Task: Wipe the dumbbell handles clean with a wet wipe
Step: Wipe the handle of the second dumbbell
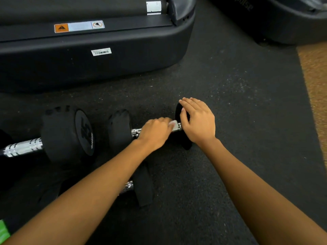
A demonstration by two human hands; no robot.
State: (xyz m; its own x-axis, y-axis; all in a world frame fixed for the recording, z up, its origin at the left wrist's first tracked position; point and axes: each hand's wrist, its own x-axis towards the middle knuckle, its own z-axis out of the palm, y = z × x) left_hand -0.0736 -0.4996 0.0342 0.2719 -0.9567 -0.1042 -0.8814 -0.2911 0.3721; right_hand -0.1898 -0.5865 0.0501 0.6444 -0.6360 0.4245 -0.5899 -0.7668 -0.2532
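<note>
A small black dumbbell (119, 128) lies on the dark rubber floor, its chrome handle running left to right. My left hand (155, 132) curls over the handle and presses a white wet wipe (174, 125) against its right end. My right hand (199, 121) rests over the dumbbell's right head, fingers spread across its top. A larger dumbbell (66, 134) lies to the left with its chrome handle (23, 147) showing. A third dumbbell (142, 184) lies nearer to me, mostly hidden under my left forearm.
A black treadmill base (99, 55) with warning stickers fills the upper left. Another dark machine (290, 20) stands at the upper right. A tan floor strip (315, 89) runs along the right edge. Something green (3, 230) shows at the bottom left corner.
</note>
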